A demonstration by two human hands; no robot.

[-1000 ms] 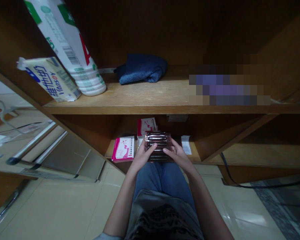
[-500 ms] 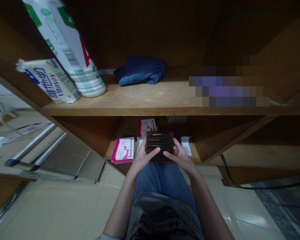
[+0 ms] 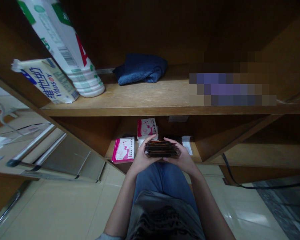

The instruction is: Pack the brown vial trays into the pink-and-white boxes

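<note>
A pack of dark amber vials [image 3: 162, 149], glossy and ribbed in rows, is held level above my lap in front of the lower shelf. My left hand [image 3: 144, 156] grips its left end, thumb on the far side. At the right end my right hand [image 3: 181, 156] holds it the same way. Just beyond my left hand lies a pink and white box [image 3: 124, 149], with another pink and white box [image 3: 146, 127] farther back. To the right of my right hand is a white paper [image 3: 187, 144]. The undersides of the vials are hidden.
On the upper shelf [image 3: 140, 100] stand a white bottle [image 3: 65, 50] and a Vitasoy carton [image 3: 48, 80], with a folded blue towel [image 3: 141, 69]. Blurred blocks cover something at right. A metal-framed rack [image 3: 50, 150] is at left; a black cable [image 3: 240, 183] hangs at right.
The pack has been tipped in my hands, so its broad face now shows as a narrower edge. My thumbs have moved from the near face to the far edge.
</note>
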